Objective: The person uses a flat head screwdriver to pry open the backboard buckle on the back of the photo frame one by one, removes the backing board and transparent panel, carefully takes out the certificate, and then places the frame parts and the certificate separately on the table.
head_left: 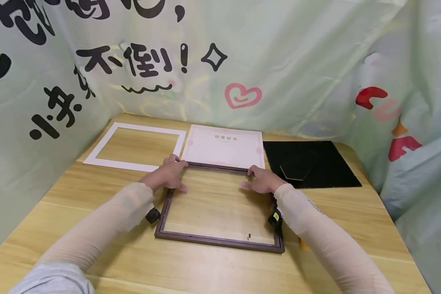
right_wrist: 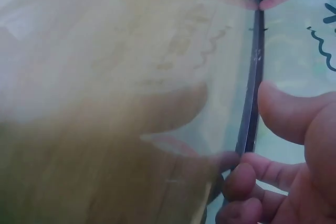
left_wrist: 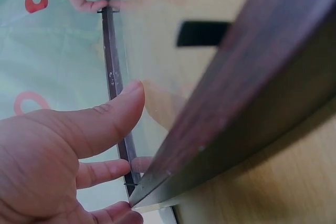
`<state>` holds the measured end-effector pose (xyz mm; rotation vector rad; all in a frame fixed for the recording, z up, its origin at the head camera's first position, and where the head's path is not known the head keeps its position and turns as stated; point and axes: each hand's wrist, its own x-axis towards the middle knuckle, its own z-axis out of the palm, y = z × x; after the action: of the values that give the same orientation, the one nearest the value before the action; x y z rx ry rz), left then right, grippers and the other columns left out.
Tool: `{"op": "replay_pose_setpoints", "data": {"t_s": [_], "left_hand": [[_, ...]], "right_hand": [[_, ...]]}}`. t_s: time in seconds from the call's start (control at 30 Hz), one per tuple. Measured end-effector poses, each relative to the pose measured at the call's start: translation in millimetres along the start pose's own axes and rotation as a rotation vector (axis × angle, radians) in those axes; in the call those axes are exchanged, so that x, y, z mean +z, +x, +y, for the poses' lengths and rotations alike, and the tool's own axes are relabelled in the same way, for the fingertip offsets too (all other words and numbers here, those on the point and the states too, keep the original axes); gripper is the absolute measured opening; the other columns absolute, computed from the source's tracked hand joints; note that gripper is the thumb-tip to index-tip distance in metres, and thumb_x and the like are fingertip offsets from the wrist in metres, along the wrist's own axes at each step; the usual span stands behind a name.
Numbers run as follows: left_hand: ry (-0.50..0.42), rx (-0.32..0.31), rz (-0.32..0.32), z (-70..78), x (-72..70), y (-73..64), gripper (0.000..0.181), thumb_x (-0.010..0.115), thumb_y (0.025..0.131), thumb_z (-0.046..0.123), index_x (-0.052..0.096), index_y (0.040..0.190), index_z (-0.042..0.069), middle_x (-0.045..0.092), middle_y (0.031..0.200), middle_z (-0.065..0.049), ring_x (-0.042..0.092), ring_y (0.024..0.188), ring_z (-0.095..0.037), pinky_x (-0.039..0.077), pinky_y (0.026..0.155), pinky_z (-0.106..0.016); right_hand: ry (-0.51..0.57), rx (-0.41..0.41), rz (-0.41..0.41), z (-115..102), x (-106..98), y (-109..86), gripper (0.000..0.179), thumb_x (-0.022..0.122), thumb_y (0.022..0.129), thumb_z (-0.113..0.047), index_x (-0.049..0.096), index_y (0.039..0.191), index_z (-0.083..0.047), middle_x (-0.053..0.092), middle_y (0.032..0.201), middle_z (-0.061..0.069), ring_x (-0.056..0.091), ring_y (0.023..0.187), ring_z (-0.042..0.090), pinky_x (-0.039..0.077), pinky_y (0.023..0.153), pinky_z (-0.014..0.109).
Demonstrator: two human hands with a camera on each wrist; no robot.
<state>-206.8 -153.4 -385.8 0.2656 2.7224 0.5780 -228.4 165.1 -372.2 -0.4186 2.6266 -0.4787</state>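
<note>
A dark brown picture frame (head_left: 220,241) lies on the wooden table, a clear reflecting pane (right_wrist: 105,103) inside it. My left hand (head_left: 170,174) holds its far left corner, fingers at the outer edge and thumb over the pane. Farther right, my right hand (head_left: 262,179) grips the far bar with curled fingers. Its thumb stands apart from the bar in the right wrist view. A small black tab (left_wrist: 202,33) sticks inward from one side of the frame.
Behind the frame lies a pink certificate sheet (head_left: 226,145). A white mat border (head_left: 132,167) is at the back left, a black backing board (head_left: 330,165) at the back right. Something small and orange (head_left: 303,244) shows beside the right forearm. A printed cloth (head_left: 279,61) hangs behind the table.
</note>
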Motion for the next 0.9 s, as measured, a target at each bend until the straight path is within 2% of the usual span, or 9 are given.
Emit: {"op": "replay_pose_setpoints", "data": {"t_s": [0.13,0.3,0.53,0.67,0.9], "left_hand": [[-0.023,-0.002,-0.015,-1.3,3.6,-0.7,0.089,0.087,0.072,0.029,0.042,0.144,0.004,0.018,0.149,-0.026,0.021,0.134,-0.043,0.036,0.103,-0.053],[-0.038,-0.006,-0.005,-2.1,2.8,-1.4,0.089,0.088,0.071,0.026,0.042,0.144,0.003,0.016,0.149,-0.027,0.020,0.135,-0.044,0.034,0.104,-0.055],[-0.034,0.014,0.006,-1.6,1.0,2.0,0.086,0.086,0.073,0.025,0.041,0.143,0.003,0.016,0.148,-0.028,0.021,0.134,-0.045,0.033,0.104,-0.055],[-0.043,0.001,0.005,-1.7,1.2,-0.1,0.086,0.086,0.074,0.025,0.041,0.144,0.004,0.015,0.149,-0.027,0.021,0.135,-0.044,0.034,0.104,-0.055],[-0.039,0.015,0.008,-4.3,1.4,-2.4,0.087,0.086,0.073,0.027,0.042,0.143,0.003,0.017,0.148,-0.028,0.021,0.134,-0.045,0.033,0.104,-0.056]], "right_hand": [[-0.058,-0.021,0.013,0.3,5.7,-5.9,0.060,0.061,0.095,-0.040,0.045,0.140,-0.004,0.051,0.137,0.022,0.049,0.123,0.039,0.040,0.099,0.051],[-0.169,-0.019,0.010,-3.1,8.8,-9.9,0.071,0.061,0.094,-0.045,0.037,0.149,-0.008,0.048,0.142,0.019,0.047,0.126,0.040,0.041,0.095,0.059],[-0.081,0.005,0.023,-2.2,3.3,-2.2,0.063,0.060,0.095,-0.041,0.038,0.142,-0.005,0.051,0.136,0.025,0.053,0.118,0.039,0.043,0.095,0.051],[-0.049,0.007,0.017,-0.9,3.6,-0.5,0.063,0.060,0.095,-0.041,0.038,0.142,-0.005,0.048,0.139,0.026,0.051,0.120,0.040,0.041,0.098,0.051],[-0.026,0.007,0.018,-1.4,4.8,-1.1,0.058,0.058,0.097,-0.039,0.038,0.141,-0.006,0.048,0.139,0.026,0.051,0.119,0.040,0.041,0.097,0.051]]}}
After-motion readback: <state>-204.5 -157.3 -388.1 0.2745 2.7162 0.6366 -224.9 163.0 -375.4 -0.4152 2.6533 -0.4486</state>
